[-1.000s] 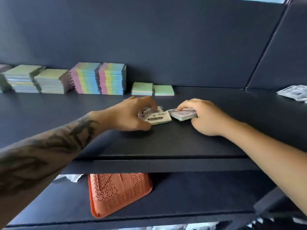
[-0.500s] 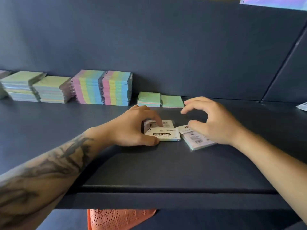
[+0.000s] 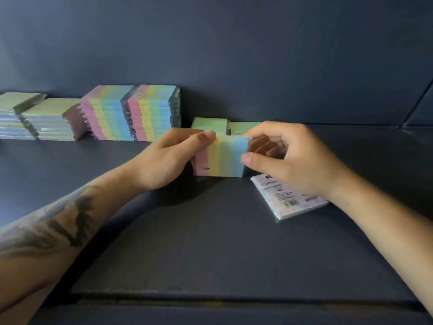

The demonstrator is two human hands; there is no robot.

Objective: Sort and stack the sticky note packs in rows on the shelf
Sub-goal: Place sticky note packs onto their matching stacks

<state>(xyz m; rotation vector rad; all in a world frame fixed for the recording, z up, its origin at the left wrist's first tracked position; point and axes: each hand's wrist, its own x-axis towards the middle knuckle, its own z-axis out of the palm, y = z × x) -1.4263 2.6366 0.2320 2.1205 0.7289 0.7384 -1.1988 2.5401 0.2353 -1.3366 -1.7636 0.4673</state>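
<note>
A striped sticky note pack (image 3: 221, 157) in pink, yellow, green and blue stands tilted up on the dark shelf (image 3: 210, 242), its coloured face toward me. My left hand (image 3: 171, 160) grips its left side, thumb on the top edge. My right hand (image 3: 290, 156) pinches its right side with thumb in front and fingers behind. Under my right wrist lies another pack (image 3: 293, 201) label side up. Two tall stacks of striped packs (image 3: 131, 113) stand against the back wall. Two low green packs (image 3: 210, 125) lie behind my hands.
Two stacks of yellow-green packs (image 3: 35, 116) sit at the far left against the dark back wall. The shelf's front edge (image 3: 210, 299) runs across the bottom. A side panel (image 3: 419, 106) closes the shelf at the right.
The pack under my left hand has been turned up from label side to its striped face. My right hand has left the other pack and taken hold of this one. The camera moved closer.
</note>
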